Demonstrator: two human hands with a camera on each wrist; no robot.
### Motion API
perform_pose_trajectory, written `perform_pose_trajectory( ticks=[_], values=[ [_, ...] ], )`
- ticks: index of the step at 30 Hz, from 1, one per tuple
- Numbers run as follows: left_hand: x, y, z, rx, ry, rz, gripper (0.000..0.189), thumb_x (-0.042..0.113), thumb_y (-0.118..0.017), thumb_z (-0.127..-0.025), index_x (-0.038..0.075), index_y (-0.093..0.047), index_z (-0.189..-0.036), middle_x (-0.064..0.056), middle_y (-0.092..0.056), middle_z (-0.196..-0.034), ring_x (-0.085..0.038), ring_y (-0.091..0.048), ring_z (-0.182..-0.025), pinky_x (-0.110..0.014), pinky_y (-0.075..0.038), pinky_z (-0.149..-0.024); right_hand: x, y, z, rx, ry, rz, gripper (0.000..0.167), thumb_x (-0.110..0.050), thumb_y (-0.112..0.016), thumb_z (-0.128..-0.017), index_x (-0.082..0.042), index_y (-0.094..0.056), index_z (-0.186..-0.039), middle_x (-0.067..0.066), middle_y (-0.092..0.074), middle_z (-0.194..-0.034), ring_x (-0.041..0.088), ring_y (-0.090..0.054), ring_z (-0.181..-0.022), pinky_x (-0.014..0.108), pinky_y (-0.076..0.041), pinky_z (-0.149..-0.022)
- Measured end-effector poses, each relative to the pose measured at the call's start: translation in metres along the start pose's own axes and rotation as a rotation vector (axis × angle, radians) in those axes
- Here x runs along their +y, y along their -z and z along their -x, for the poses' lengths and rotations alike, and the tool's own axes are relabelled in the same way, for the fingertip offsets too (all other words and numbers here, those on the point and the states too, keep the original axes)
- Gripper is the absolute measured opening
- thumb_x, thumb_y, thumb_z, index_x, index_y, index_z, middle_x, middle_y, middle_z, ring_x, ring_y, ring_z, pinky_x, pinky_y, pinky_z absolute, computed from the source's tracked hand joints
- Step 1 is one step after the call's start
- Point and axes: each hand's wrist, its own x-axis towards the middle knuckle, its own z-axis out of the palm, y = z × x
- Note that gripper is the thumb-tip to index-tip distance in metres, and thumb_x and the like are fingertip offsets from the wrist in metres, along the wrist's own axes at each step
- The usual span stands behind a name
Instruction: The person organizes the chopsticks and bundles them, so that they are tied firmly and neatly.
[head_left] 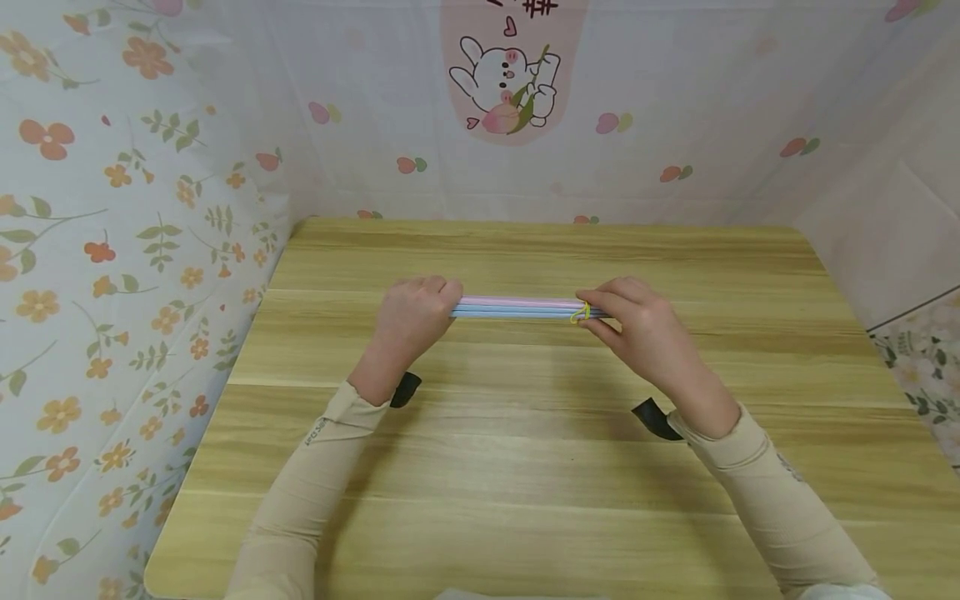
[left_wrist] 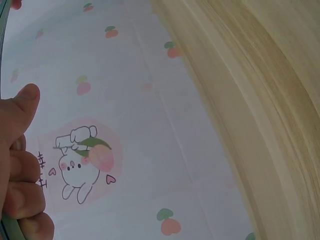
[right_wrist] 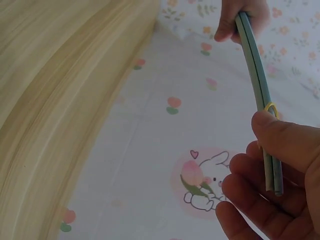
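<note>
1. Left grip [head_left: 418,317]: fingers curled round one end of a bundle of slender pink and blue sticks [head_left: 517,307].
2. Right grip [head_left: 641,321]: thumb and fingers pinching the bundle near its opposite end.
3. Bundle: spanning the gap between the two grips, roughly level, raised above the tabletop [head_left: 525,450].
4. Yellow tie [head_left: 584,312]: looped round the bundle at the right grip's fingertips.
5. Tabletop: wood-grained, beneath both grips.
6. Printed cloth [head_left: 375,100]: beyond both grips, bearing a rabbit figure [head_left: 512,83].
7. Beige sleeves [head_left: 307,492]: behind each grip, covering the forearms.
</note>
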Motion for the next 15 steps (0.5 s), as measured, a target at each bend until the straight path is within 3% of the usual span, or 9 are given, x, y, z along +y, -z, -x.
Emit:
perform_pose_trajectory(
  ticks=[6,15],
  values=[
    [0.0005,0.0008,-0.0008,0.014,0.001,0.014,0.035,0.008,-0.062,-0.090,0.010,-0.043,-0.061,0.000,-0.034,-0.049,-0.010,-0.021,-0.045,-0.023,-0.017,-0.042,0.0003,-0.0016,-0.0009,0.008,0.001,-0.009,0.037,-0.002,-0.082,-0.068,0.004,-0.071,-0.103,0.012,-0.066,-0.091,0.022,-0.061,-0.080,0.032,-0.054,-0.065],
    [0.0014,0.0023,-0.0014,0.010,0.003,0.008,0.033,0.010,-0.062,-0.091,0.009,-0.045,-0.062,-0.001,-0.038,-0.048,-0.010,-0.023,-0.043,-0.024,-0.020,-0.040,0.0026,-0.0039,-0.0009,0.008,0.041,-0.048,0.041,-0.001,-0.082,-0.068,-0.001,-0.071,-0.108,0.004,-0.060,-0.076,0.007,-0.051,-0.060,0.022,-0.044,-0.053]
  ],
)
